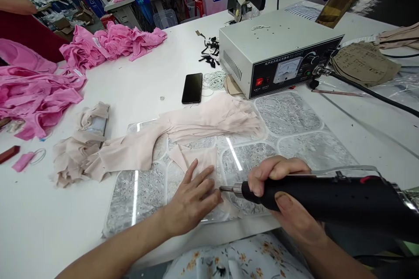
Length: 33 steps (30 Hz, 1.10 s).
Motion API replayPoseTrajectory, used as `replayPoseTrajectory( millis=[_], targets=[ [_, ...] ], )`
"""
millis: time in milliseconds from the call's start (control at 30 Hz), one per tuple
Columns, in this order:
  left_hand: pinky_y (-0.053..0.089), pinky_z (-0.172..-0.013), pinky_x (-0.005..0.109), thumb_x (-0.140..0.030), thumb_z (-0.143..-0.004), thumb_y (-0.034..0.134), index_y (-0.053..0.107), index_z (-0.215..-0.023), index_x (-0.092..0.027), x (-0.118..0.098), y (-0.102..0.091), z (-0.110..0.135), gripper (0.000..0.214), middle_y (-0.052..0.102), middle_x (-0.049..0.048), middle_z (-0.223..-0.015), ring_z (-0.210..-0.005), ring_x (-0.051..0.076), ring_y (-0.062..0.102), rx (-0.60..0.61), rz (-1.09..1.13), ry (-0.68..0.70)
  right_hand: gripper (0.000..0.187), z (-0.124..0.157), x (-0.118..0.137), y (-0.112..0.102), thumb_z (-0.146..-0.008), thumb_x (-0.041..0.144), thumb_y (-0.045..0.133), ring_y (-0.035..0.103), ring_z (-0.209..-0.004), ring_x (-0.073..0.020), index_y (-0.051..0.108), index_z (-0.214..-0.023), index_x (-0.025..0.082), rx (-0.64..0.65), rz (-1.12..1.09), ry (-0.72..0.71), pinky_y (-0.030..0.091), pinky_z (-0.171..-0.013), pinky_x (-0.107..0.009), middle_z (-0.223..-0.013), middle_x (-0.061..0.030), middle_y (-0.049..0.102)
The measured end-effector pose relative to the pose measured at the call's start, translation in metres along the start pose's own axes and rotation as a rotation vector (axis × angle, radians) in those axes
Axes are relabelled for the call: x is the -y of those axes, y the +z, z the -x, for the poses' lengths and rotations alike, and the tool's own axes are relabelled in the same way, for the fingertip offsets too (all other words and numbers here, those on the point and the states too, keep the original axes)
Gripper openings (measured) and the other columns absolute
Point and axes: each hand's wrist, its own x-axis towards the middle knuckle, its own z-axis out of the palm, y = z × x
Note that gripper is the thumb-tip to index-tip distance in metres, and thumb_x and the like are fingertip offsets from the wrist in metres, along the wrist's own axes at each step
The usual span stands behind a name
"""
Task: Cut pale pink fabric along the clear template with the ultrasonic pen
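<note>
My left hand lies with fingers spread on a small piece of pale pink fabric, pressing it onto the patterned mat. My right hand is wrapped round a black handheld welding gun. The gun's metal tip points left and comes close to the left fingertips; whether it touches the fabric is hard to see. Beyond the hands lies a stack of pale pink fabric pieces. A strip of the same cloth runs left into a crumpled pile.
A grey control box with a meter stands at the back right, a black cable plugged into it. A phone and white elastic cord lie beside it. Bright pink garments fill the left, near another person's arm.
</note>
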Motion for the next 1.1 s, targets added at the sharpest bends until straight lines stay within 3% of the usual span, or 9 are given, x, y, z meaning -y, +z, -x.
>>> replayPoseTrajectory(
  millis=[1100],
  targets=[
    [0.022, -0.120, 0.055, -0.016, -0.096, 0.054, 0.058, -0.088, -0.015, 0.000, 0.004, 0.002, 0.009, 0.059, 0.0018, -0.084, -0.125, 0.025, 0.055, -0.019, 0.013, -0.007, 0.008, 0.003, 0.006, -0.004, -0.089, 0.021, 0.055, 0.057, -0.060, -0.0135, 0.057, -0.095, 0.026, -0.008, 0.016, 0.027, 0.054, -0.058, -0.035, -0.084, -0.0022, 0.056]
  ],
)
